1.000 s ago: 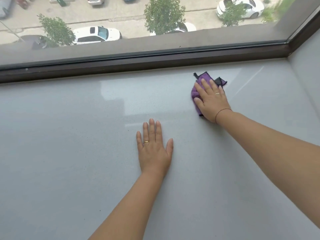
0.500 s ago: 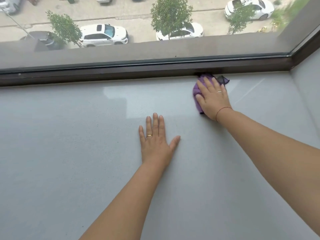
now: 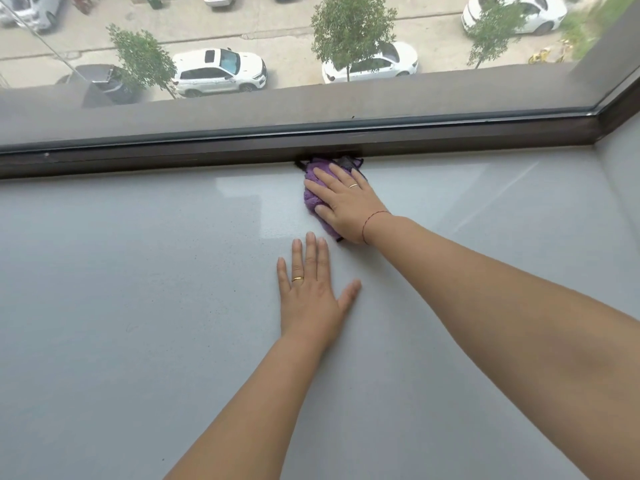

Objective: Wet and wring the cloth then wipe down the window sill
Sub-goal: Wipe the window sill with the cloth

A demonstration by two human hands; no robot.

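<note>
1. The cloth (image 3: 313, 197) is purple, plush and nubby with dark trim, bunched into a lumpy fold. It lies at the far edge of the window sill (image 3: 138, 306), about 12 o'clock in the view, with its top touching the window frame (image 3: 173, 155)
2. The right hand (image 3: 346, 206) lies flat on the cloth, its fingers straight and slightly spread, pressing down rather than curling round it. It wears a slim ring (image 3: 353, 185), and a red thread (image 3: 372, 216) circles the wrist
3. The left hand (image 3: 311, 292) rests palm down on the bare sill with straight fingers, holding nothing, its thumb angled towards 2 o'clock. It wears a gold band (image 3: 298, 279) and sits at 6 o'clock from the cloth, near but apart
4. The sill is a broad, smooth, pale grey slab, finely speckled, with a soft gloss reflecting light between 12 and 2 o'clock
5. The frame is dark brown and matt, running straight across to a corner at 2 o'clock, where a pale side wall (image 3: 620, 174) rises
6. Through the glass lie a street, white cars (image 3: 220, 72) and small trees (image 3: 351, 26)
</note>
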